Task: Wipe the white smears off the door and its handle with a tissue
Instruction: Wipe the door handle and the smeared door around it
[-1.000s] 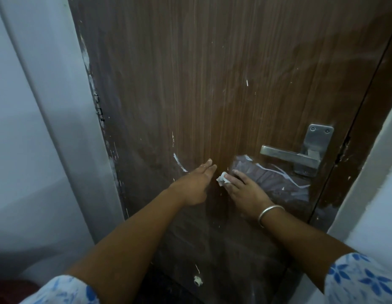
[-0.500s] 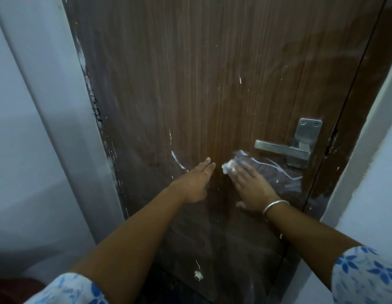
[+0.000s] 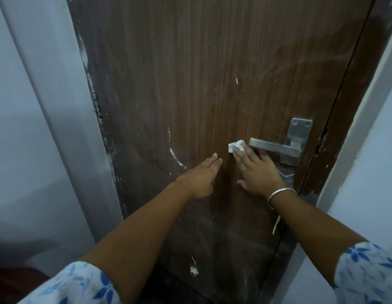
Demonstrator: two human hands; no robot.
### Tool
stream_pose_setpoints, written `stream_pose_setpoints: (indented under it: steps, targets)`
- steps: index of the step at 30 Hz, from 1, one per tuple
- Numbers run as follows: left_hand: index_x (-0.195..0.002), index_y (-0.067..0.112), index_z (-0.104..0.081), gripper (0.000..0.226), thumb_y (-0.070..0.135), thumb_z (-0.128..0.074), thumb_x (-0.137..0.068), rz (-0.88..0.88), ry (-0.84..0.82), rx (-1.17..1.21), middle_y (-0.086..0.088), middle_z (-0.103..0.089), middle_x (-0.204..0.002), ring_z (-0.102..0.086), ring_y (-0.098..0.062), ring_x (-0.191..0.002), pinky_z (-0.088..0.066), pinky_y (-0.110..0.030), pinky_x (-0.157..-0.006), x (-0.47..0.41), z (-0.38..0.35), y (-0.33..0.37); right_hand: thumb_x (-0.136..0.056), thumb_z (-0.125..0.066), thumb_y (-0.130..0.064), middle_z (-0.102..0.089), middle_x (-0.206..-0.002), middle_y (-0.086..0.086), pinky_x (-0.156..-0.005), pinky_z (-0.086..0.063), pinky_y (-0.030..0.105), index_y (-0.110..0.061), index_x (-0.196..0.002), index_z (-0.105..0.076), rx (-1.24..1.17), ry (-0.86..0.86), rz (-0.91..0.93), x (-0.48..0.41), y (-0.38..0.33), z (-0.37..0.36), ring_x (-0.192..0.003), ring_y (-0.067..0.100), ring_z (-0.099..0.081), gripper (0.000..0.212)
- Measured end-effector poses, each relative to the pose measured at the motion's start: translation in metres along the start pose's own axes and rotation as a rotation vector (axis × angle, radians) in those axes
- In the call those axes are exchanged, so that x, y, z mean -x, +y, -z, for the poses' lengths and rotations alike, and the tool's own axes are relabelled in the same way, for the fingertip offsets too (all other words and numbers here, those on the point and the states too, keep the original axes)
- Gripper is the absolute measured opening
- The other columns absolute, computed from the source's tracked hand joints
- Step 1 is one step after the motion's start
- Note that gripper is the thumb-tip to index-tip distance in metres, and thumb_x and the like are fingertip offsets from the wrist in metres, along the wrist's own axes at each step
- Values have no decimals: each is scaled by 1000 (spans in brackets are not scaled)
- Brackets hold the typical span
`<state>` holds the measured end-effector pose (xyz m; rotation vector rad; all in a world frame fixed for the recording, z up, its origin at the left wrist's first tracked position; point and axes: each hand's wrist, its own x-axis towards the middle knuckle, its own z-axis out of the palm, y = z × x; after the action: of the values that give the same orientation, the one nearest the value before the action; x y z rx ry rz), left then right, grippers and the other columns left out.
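A brown wooden door (image 3: 201,84) fills the view, with a steel lever handle (image 3: 276,147) on its right side. My right hand (image 3: 259,172) lies flat on the door just below the handle's free end, its straight fingers pressing a small crumpled white tissue (image 3: 235,146) against the wood. My left hand (image 3: 201,175) rests with straight fingers on the door, to the left of the right hand. A curved white smear (image 3: 175,156) sits left of my left fingertips. Thin white flecks (image 3: 237,81) mark the wood higher up, and a white blob (image 3: 193,270) lies low on the door.
A pale grey door frame (image 3: 59,128) and wall run down the left. The brown jamb (image 3: 348,128) and a white wall (image 3: 366,183) close in on the right. Chipped paint lines the door's left edge (image 3: 96,106).
My right hand has slid the tissue up and to the right, from the door below the handle to beside the lever's tip, and its fingers have flattened. The left hand stayed put.
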<state>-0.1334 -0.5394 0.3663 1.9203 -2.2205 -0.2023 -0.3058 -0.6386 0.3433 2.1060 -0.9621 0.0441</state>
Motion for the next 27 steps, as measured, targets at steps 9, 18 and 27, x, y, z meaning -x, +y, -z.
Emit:
stream_pose_setpoints:
  steps: [9, 18, 27]
  targets:
    - [-148, 10, -2, 76, -1, -45, -86, -11, -6, -6, -8, 7, -158, 1, -20, -146, -15, -36, -118, 10, 0, 2, -83, -48, -55, -13, -156, 12, -112, 9, 53, -7, -146, -18, 41, -109, 197, 7, -16, -8, -144, 29, -1, 85]
    - [-148, 11, -1, 75, 1, -44, -88, -8, -16, -2, -6, 8, -158, 2, -19, -146, -12, -33, -118, 13, 2, 0, -81, -52, -49, -12, -156, 12, -112, 11, 50, -7, -146, -18, -9, -147, 231, 24, -17, -19, -144, 28, 1, 85]
    - [-148, 11, 0, 75, 0, -42, -87, -9, -24, -14, -7, 8, -158, 2, -19, -146, -12, -34, -118, 10, -1, 5, -79, -55, -51, -10, -157, 8, -112, 10, 51, -8, -147, -14, -26, -24, -26, 29, 13, -5, -144, 28, -1, 90]
